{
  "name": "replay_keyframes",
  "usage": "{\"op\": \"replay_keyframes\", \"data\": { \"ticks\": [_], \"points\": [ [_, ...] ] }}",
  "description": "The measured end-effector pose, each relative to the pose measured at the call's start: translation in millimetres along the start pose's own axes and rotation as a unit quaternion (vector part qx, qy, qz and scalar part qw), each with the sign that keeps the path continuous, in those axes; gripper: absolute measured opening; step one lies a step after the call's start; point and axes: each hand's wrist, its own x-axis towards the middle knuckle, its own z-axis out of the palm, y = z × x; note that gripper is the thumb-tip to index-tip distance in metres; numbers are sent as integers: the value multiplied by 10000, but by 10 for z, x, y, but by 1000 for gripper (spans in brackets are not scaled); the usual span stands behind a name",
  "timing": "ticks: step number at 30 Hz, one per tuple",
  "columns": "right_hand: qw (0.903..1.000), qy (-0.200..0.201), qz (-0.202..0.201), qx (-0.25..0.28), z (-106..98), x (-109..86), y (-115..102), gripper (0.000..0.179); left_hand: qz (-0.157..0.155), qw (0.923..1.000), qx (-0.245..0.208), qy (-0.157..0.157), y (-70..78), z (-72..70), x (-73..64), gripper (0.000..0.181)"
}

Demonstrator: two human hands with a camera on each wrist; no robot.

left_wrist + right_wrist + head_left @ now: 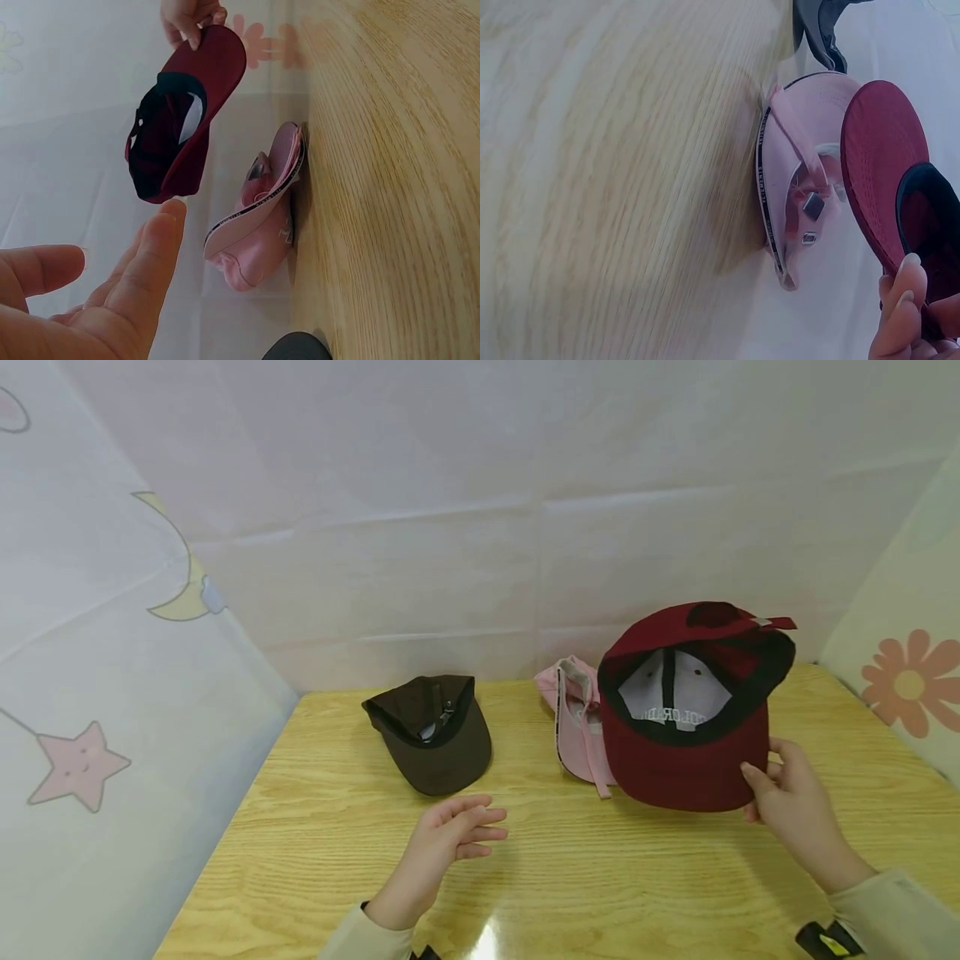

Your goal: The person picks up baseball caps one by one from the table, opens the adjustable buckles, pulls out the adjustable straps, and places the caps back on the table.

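Note:
A dark red baseball cap (pixel 682 772) is held up off the table, its hollow inside facing me. My right hand (pixel 795 797) pinches it by the brim's right edge, thumb on one face and fingers on the other, as the right wrist view also shows at the brim (pixel 885 150). Behind it, partly hidden, a pink cap (pixel 577 752) lies on the table. A dark brown cap (pixel 442 752) rests to the left, inside facing up. My left hand (pixel 453 835) hovers in front of the brown cap with fingers extended, holding nothing.
The caps are on a light wood-grain table (pixel 337 860). A pale cloth wall (pixel 420 568) stands behind it, with printed cloth sides bearing a star (pixel 78 766) at left and a flower (pixel 911 683) at right.

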Motion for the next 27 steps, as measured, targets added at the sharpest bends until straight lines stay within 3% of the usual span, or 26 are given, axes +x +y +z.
{"op": "replay_keyframes", "data": {
  "ticks": [8,27],
  "points": [
    [9997,17,-119,-209,60,-21,-68,38,4,10000,19,8,7,2,-1,47],
    [9981,37,-596,-121,242,-75,-143,37,96,10000,7,-27,62,50,12,46]
  ]
}}
